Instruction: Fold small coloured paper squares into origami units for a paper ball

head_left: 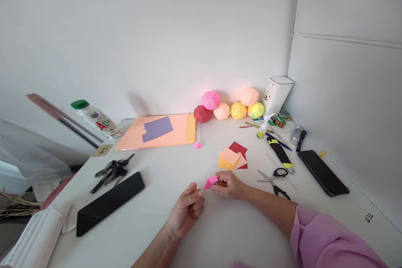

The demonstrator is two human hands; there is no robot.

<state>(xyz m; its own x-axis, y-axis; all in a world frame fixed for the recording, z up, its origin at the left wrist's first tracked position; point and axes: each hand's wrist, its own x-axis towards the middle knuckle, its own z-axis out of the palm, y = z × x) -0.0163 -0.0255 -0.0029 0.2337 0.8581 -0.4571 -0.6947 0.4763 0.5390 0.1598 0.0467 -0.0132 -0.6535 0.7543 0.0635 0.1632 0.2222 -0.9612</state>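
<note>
My right hand (230,185) pinches a small folded piece of bright pink paper (211,181) between thumb and fingers, above the middle of the white table (166,176). My left hand (187,208) is closed beside it, fingers curled and the thumb against the index finger; nothing shows in it. The paper's left tip comes close to the left fingertips. Beyond the hands lies a small pile of paper squares, with a peach square (230,156) on top and a dark red square (239,149) underneath. Another small folded pink piece (197,145) rests farther back.
Scissors (273,179), a utility knife (280,155), a glue bottle (261,130) and a phone (323,172) lie or stand to the right. Faceted paper balls (210,100) line the wall. Leftward are peach sheets (132,136), keys (114,171), a black case (109,204) and a bottle (97,120).
</note>
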